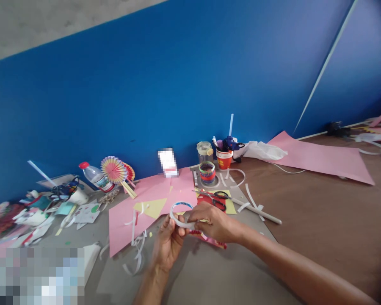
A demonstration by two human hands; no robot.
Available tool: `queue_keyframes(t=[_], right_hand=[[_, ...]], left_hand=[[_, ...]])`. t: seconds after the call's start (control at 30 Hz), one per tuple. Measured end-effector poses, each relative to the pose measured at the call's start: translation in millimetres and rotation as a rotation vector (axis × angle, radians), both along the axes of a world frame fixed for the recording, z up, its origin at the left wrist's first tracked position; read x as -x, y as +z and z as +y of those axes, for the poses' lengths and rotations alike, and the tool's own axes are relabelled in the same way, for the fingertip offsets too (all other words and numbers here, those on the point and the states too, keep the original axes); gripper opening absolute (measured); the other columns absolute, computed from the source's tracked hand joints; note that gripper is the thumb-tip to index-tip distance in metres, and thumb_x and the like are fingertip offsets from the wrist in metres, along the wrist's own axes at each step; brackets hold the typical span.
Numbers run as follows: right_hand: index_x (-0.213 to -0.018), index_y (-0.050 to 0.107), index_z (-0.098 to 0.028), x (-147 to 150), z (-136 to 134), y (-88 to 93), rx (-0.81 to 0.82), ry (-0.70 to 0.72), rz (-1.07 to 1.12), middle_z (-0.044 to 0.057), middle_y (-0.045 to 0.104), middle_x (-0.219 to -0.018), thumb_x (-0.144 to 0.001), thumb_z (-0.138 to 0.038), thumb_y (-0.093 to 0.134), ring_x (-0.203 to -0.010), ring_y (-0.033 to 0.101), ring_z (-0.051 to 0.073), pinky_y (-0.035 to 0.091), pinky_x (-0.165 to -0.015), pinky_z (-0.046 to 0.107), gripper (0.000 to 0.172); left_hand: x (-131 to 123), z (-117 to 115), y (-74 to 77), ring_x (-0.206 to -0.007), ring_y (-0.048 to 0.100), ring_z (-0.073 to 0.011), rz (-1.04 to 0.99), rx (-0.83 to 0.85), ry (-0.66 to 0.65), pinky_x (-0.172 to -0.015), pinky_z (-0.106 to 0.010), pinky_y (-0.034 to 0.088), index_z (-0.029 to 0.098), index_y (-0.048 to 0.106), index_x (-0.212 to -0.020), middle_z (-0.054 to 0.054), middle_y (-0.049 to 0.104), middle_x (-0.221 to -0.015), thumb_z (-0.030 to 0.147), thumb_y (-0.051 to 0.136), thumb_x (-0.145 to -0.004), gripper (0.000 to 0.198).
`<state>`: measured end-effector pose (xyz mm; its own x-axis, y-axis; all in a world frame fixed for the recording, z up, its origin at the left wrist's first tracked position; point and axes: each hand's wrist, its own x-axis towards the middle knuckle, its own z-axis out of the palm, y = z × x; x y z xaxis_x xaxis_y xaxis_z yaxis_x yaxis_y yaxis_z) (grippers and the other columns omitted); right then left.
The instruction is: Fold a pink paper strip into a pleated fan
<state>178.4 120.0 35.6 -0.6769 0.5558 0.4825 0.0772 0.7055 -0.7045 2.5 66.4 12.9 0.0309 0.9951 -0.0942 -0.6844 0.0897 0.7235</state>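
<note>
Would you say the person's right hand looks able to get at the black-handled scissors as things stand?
Probably yes: the scissors lie just beyond the right hand, with nothing seen lying over their handles. It would likely first have to leave the tape roll, which the left hand holds.

Backed by a blue wall [178,93], lined with a red-capped plastic bottle [94,174] at left, then a lidded clear jar [205,153], a red-and-white paper cup [223,161] and a crumpled white plastic bag [263,151] farther right.
</note>
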Motion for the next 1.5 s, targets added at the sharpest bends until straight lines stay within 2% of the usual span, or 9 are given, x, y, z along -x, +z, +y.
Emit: queue_keyframes(t=[0.23,0.47,0.57,0.73,0.97,1.1,1.23,1.33,1.5], right_hand=[[-0.073,0.064,-0.017,-2,0,-1.0,-0.120,-0.032,-0.092,0.002,0.066,-0.079,-0.076,-0.005,0.061,-0.078,0.057,0.014,0.039,-0.080,0.029,0.013],[-0.084,0.064,-0.016,2,7,-20.3,-0.417,-0.104,-0.173,0.007,0.063,-0.089,-0.087,-0.018,0.055,-0.083,0.051,0.017,0.040,-0.081,0.032,0.010],[-0.087,0.063,-0.016,0,11,-23.8,-0.527,-0.111,-0.211,0.009,0.060,-0.090,-0.088,-0.024,0.053,-0.086,0.048,0.019,0.041,-0.083,0.035,0.013],[-0.083,0.063,-0.015,-5,15,-21.6,-0.589,-0.194,-0.263,0.011,0.058,-0.102,-0.086,-0.019,0.053,-0.098,0.045,0.023,0.044,-0.086,0.037,0.012],[-0.093,0.063,-0.016,-3,12,-20.7,-0.579,-0.181,-0.218,0.014,0.055,-0.115,-0.083,-0.022,0.056,-0.111,0.042,0.027,0.042,-0.095,0.045,0.014],[-0.088,0.064,-0.019,-8,7,-6.0,-0.430,-0.117,0.018,0.010,0.061,-0.107,-0.079,-0.011,0.047,-0.112,0.047,0.025,0.037,-0.101,0.049,0.020],[-0.089,0.065,-0.020,-16,6,7.2,-0.036,-0.047,0.347,0.007,0.067,-0.090,-0.082,-0.016,0.049,-0.103,0.053,0.022,0.038,-0.098,0.046,0.017],[-0.079,0.065,-0.020,-17,9,5.6,0.255,-0.032,0.539,0.006,0.066,-0.079,-0.083,-0.024,0.055,-0.099,0.054,0.023,0.039,-0.094,0.042,0.012],[-0.068,0.057,-0.020,-12,11,2.5,0.591,0.031,0.816,0.001,0.056,-0.068,-0.078,-0.031,0.060,-0.073,0.053,0.016,0.043,-0.079,0.034,0.015]], left_hand=[[-10,-9,-0.1,-0.063,0.057,-0.0097,0.343,-0.130,-0.024,-0.068,-0.026,0.047,0.016,0.065,-0.085,0.000,0.061,-0.080,0.032,0.069,-0.077,0.019],[-9,-7,-0.4,-0.064,0.053,-0.0133,0.389,-0.122,0.051,-0.063,-0.029,0.046,0.017,0.067,-0.076,-0.003,0.061,-0.076,0.049,0.061,-0.079,0.033],[-8,-7,-1.2,-0.062,0.051,-0.0105,0.407,-0.137,0.042,-0.060,-0.026,0.043,0.017,0.066,-0.073,-0.002,0.060,-0.080,0.044,0.063,-0.079,0.028],[-7,-10,-1.9,-0.056,0.049,-0.0062,0.430,-0.148,-0.004,-0.063,-0.024,0.042,0.018,0.064,-0.086,0.000,0.060,-0.084,0.033,0.064,-0.080,0.017],[-5,-10,-0.1,-0.059,0.045,-0.0087,0.481,-0.199,-0.020,-0.058,-0.022,0.038,0.015,0.061,-0.071,-0.001,0.054,-0.074,0.045,0.062,-0.079,0.031],[-2,-9,-6.7,-0.075,0.051,-0.0144,0.601,-0.244,-0.002,-0.070,-0.026,0.042,0.016,0.064,-0.078,-0.003,0.058,-0.080,0.041,0.058,-0.083,0.026],[1,-8,-14.5,-0.086,0.053,-0.0189,0.632,-0.323,-0.003,-0.077,-0.031,0.044,0.017,0.065,-0.084,-0.006,0.059,-0.089,0.043,0.057,-0.083,0.027],[1,-7,-15.1,-0.087,0.053,-0.0191,0.636,-0.338,0.003,-0.079,-0.032,0.045,0.018,0.065,-0.086,-0.006,0.059,-0.090,0.040,0.057,-0.084,0.024],[2,-7,-13.5,-0.089,0.055,-0.0189,0.628,-0.284,0.024,-0.082,-0.032,0.045,0.019,0.067,-0.088,-0.006,0.062,-0.091,0.040,0.060,-0.083,0.022]])
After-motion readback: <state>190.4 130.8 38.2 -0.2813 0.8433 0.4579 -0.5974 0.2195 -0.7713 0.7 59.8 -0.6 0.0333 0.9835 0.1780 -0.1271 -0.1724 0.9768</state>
